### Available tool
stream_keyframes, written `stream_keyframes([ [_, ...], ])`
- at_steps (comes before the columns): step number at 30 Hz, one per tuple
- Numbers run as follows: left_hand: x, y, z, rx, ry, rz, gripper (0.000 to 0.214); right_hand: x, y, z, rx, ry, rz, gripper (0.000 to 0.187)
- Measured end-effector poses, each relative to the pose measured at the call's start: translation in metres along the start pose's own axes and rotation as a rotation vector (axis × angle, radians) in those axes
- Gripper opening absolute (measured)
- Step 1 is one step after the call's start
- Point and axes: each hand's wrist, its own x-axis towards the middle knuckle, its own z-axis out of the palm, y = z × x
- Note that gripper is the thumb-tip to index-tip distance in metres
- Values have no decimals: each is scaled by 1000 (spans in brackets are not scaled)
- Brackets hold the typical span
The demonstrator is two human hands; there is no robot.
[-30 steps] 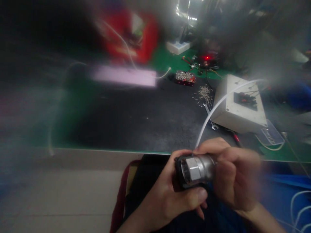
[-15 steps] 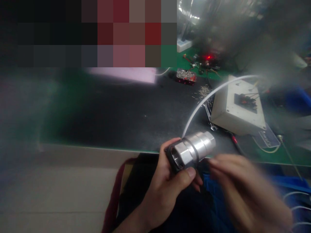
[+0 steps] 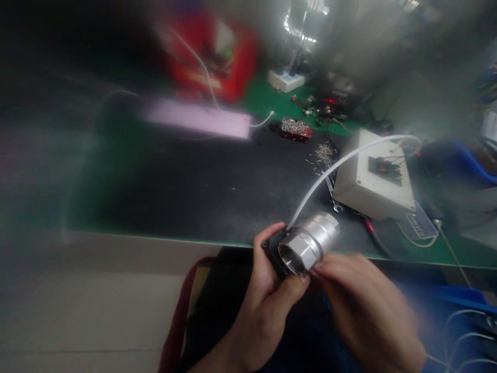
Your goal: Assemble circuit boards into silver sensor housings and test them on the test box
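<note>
My left hand (image 3: pixel 267 305) is wrapped round a black block (image 3: pixel 275 248) from which a white cable (image 3: pixel 322 176) arches up and to the right. Fixed against the block is a shiny threaded metal fitting (image 3: pixel 312 238), with hex flats at its near end and the open threaded bore tilted toward me. My left thumb lies just under that bore. Closed in a pinch, my right hand (image 3: pixel 368 311) has its fingertips at the lower right side of the fitting, near the left thumb. Whatever is between those fingertips is hidden.
A white box (image 3: pixel 373 176) with a dark panel stands at the right, a wrench (image 3: pixel 336 204) beside it. Loose screws (image 3: pixel 324 153) lie near a small box of screws (image 3: pixel 295 129). Farther back are a red bin (image 3: pixel 213 57) and a bright pinkish panel (image 3: pixel 198 118). Blue bins sit lower right.
My right hand has come in leftward to the fitting, its fingertips now at the underside. The fitting has turned so that its bore faces me more. The dark ring round its middle no longer shows.
</note>
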Motion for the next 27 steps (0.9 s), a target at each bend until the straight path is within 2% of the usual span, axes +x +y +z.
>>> stream_keyframes([
  [10, -1, 5, 6, 15, 77, -19, 71, -1, 0, 7, -58, 35, -16, 17],
  [16, -1, 9, 9, -10, 134, -28, 68, -5, 0, 13, -9, 33, 3, 26],
  [19, 2, 10, 7, -47, 142, -25, 66, -4, 4, 7, 35, -21, 34, 24],
  [21, 6, 12, 6, -32, 121, -10, 63, 6, 14, -2, 13, 6, 66, 21],
  [22, 8, 12, 5, -18, 109, 1, 62, 15, 21, -7, -53, 42, 69, 18],
  [24, 13, 13, 3, 8, 110, 38, 59, 41, 41, -14, -320, 83, 36, 14],
  [25, 14, 13, 2, 16, 124, 63, 58, 57, 51, -16, -502, 37, -8, 13],
  [27, 16, 13, 0, 16, 148, 107, 54, 88, 72, -13, -845, -202, -51, 12],
])
